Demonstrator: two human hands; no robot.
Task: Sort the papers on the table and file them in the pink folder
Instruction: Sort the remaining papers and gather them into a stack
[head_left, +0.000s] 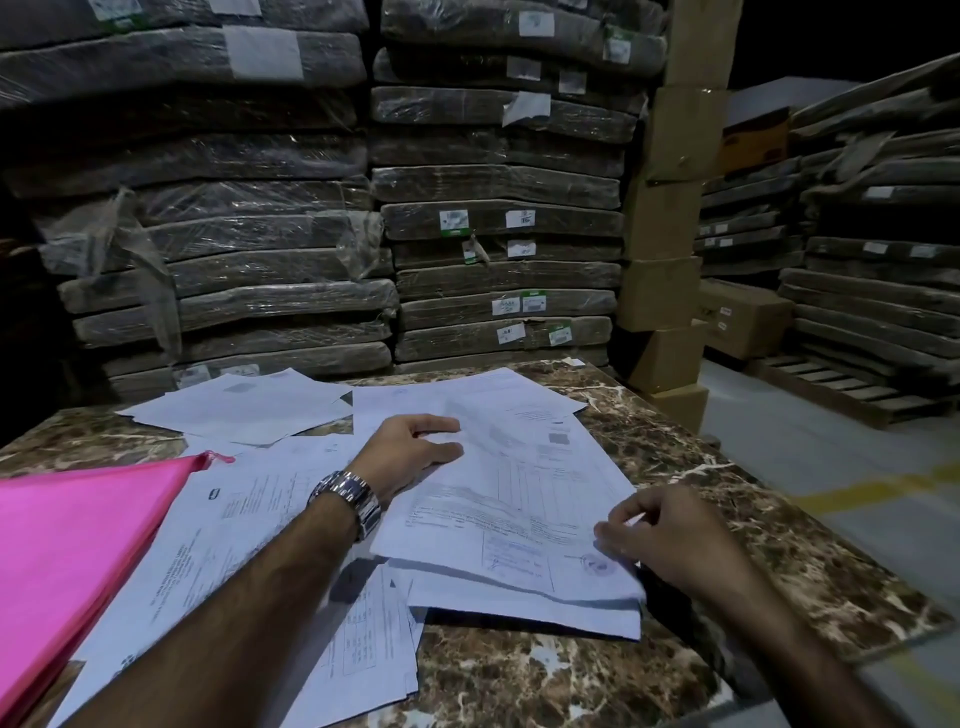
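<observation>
Papers (244, 525) lie scattered across our tabletop (545, 686) beside the pink folder (78, 545), none yet filed as far as we can see, while our left hand (410, 452) presses straight fingers (441, 451) on the top sheet (519, 483) and our right hand (675, 535) pinches its near corner.

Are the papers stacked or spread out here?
Spread out. The papers lie loose and overlapping at different angles across the table, beside the pink folder; no neat pile shows.

Glossy marble table (649, 415), matt paper sheets (519, 499), shiny metal watch (348, 496).
</observation>
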